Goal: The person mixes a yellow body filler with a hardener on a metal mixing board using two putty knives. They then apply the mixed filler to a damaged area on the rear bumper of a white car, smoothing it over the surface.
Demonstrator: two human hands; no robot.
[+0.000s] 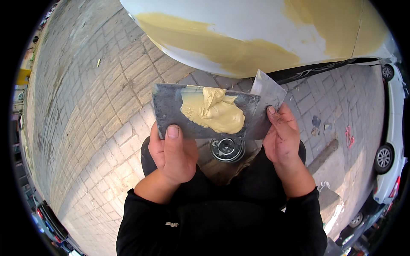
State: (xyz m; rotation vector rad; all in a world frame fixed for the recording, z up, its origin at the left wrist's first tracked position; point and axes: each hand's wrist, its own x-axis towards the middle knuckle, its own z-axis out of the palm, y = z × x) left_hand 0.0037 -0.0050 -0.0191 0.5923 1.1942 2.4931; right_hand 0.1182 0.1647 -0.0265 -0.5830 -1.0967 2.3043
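My left hand [176,147] grips the lower left edge of a dark grey mixing board [168,104], thumb on top. A thick mound of yellowish body filler [220,113] lies across the board's middle. In my right hand [282,134] a pale translucent spreader [269,89] is pinched between thumb and fingers, overlapping the board's right end. Whether that hand also touches the board is hidden. Beyond the board, the white car body panel [252,32] carries broad patches of yellow filler [205,40].
A round tin [227,149] stands between my knees below the board. Brick paving [115,85] surrounds me. A wooden piece [323,154] and a pink scrap [349,136] lie at right. Parked white car [390,141] stands at the far right, dark car [51,219] at lower left.
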